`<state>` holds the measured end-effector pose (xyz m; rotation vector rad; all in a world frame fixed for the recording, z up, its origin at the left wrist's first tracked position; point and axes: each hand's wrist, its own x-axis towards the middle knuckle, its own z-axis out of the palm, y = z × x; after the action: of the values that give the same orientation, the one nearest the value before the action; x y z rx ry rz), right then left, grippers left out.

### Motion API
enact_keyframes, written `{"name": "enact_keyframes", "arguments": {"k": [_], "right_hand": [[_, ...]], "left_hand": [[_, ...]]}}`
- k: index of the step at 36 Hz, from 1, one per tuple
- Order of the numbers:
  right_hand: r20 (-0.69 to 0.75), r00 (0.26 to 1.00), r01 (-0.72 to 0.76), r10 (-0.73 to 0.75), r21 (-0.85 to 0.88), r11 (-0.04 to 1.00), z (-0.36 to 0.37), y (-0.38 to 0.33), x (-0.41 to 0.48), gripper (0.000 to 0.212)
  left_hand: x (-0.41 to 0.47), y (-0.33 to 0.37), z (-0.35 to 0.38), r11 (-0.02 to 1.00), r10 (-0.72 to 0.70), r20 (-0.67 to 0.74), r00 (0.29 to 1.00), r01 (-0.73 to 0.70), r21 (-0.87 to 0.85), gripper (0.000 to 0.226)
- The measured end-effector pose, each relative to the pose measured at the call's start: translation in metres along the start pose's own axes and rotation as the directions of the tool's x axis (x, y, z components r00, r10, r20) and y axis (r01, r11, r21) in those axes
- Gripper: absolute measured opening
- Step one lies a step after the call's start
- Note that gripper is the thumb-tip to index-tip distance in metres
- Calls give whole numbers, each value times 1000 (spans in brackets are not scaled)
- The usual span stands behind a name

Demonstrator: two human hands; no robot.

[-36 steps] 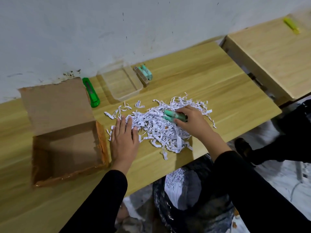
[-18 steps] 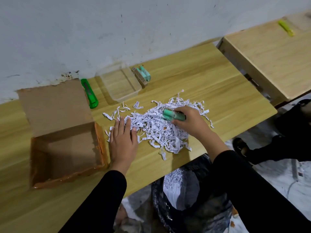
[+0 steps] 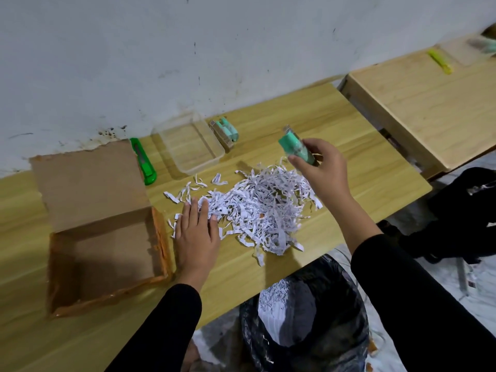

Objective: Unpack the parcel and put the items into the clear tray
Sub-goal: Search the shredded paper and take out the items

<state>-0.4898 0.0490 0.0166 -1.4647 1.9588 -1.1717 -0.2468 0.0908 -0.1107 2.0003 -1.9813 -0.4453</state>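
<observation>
Shredded paper [image 3: 257, 208] is lying in a loose white heap at the centre of the wooden table [image 3: 349, 162] in front of me. My right hand [image 3: 322, 167] is hovering above the heap's 2 o'clock edge, fingers and thumb grasping a mint-green item [image 3: 295, 147] that is tilting up toward 11 o'clock, clear of the paper. My left hand [image 3: 197, 232] is resting flat with fingers released and spread, pressing on the heap's 8 o'clock edge. At 11 o'clock from the heap, the clear tray [image 3: 214, 157] is sitting near the wall, and I am seeing nothing inside it. Just beside the tray's 3 o'clock side, a small mint-green and brown item [image 3: 225, 131] is lying on the table, outside the tray. At the tray's 9 o'clock side, a green utility knife [image 3: 143, 162] is lying near the open cardboard box [image 3: 107, 253], which is sitting at 9 o'clock from my left hand with its flap folded back. Below the table edge at 6 o'clock, a black bin bag [image 3: 335, 331] is holding more shredded paper.
</observation>
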Motion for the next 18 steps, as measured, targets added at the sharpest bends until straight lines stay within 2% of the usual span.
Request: {"name": "enact_keyframes", "arguments": {"k": [5,11,18], "right_hand": [[1,1000,-15,15,62,998,15,-14,20,37],[59,998,-33,28,83,996,49,-20,49,28],[129,983,-127,132,-46,991,98,-7,83,29]], "left_hand": [[0,0,-1,1000,5,-12,1000,-5,7,61],[0,3,-2,1000,-5,-20,1000,5,13,57],[1,2,-1,999,-6,-10,1000,6,38,51]]}}
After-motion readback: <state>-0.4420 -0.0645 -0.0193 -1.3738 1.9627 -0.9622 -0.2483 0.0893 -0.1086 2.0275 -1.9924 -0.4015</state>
